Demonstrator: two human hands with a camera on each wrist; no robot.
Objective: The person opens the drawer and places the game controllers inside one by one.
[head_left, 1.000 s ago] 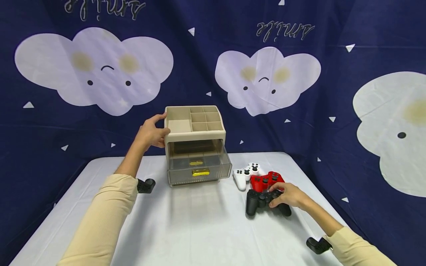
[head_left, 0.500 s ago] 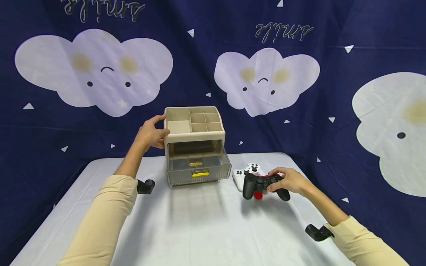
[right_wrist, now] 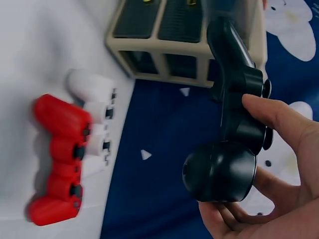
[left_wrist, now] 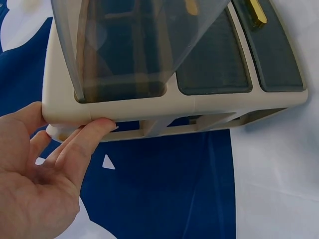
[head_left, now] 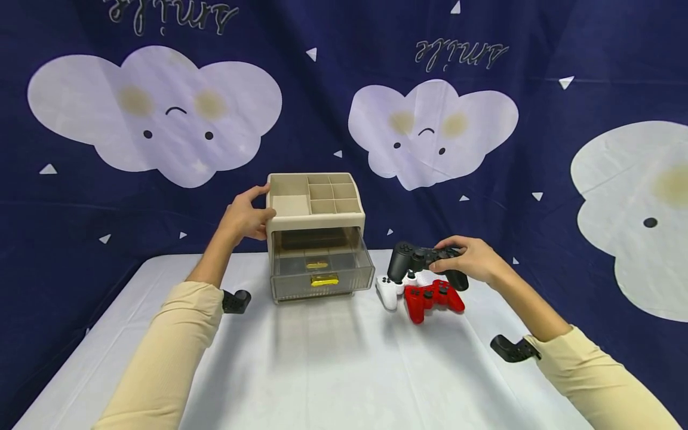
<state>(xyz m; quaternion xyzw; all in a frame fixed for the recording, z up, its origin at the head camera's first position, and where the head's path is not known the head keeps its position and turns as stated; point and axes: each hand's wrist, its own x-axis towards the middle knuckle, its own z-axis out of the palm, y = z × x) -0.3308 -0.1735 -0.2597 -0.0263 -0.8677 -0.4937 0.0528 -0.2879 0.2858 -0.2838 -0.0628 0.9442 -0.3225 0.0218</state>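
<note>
My left hand (head_left: pixel 243 216) grips the upper left side of a cream desktop drawer organizer (head_left: pixel 316 222), thumb by the front edge. Its clear top drawer (head_left: pixel 292 285), with a gold handle, is pulled out. In the left wrist view, fingertips press the organizer's side wall (left_wrist: pixel 164 112). A black game controller (head_left: pixel 400 263) is held in the air by my right hand (head_left: pixel 475 261), thumb and fingers pinching its right half. Below it on the table lie a red game controller (head_left: pixel 421 300) and, partly hidden behind, a white game controller (head_left: pixel 389 292).
A white-covered table (head_left: pixel 322 370) carries the organizer and controllers. Its far edge meets a dark blue cloth backdrop (head_left: pixel 317 107) with cloud prints. Small compartments (head_left: pixel 322 191) line the organizer's top. The pulled-out drawer juts toward the front.
My right hand has taken hold of the black controller and lifted it up and away from me, uncovering the red one. My left hand has stayed on the organizer.
</note>
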